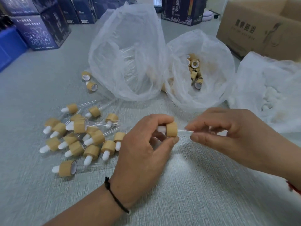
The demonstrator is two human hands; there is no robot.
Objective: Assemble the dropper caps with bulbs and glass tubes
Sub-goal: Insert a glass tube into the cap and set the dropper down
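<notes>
Nearest the camera, the left hand [143, 144] grips a bamboo-coloured cap [172, 129] between thumb and curled fingers [162, 119], the white bulb [161, 128] already seated and pointing left into the palm. The cap's open mouth faces right. A glass tube [185, 130] lies level along the same line as the cap, one end at or just inside that mouth, the other pinched between the thumb and forefinger of the right hand [228, 132]; how deep the tube sits in the cap cannot be told. Both hands are closed on their parts, just above the pale worktop [187, 185].

The step in hand looks like seating the tube: its long axis runs left to right, straight into the cap, so the coming move is likely a push from the right hand toward the left, with the left holding the cap steady. Any tilt off that line could stress the thin glass.

Left of the hands, a heap of finished droppers [78, 137] lies on the worktop. Farther back stand three thin plastic bags: one seemingly holding clear tubes [127, 62], one with loose caps [195, 74], and one at the right with white bulbs [267, 98]. Beyond them are dark printed boxes [42, 31] and a brown carton [259, 28]
</notes>
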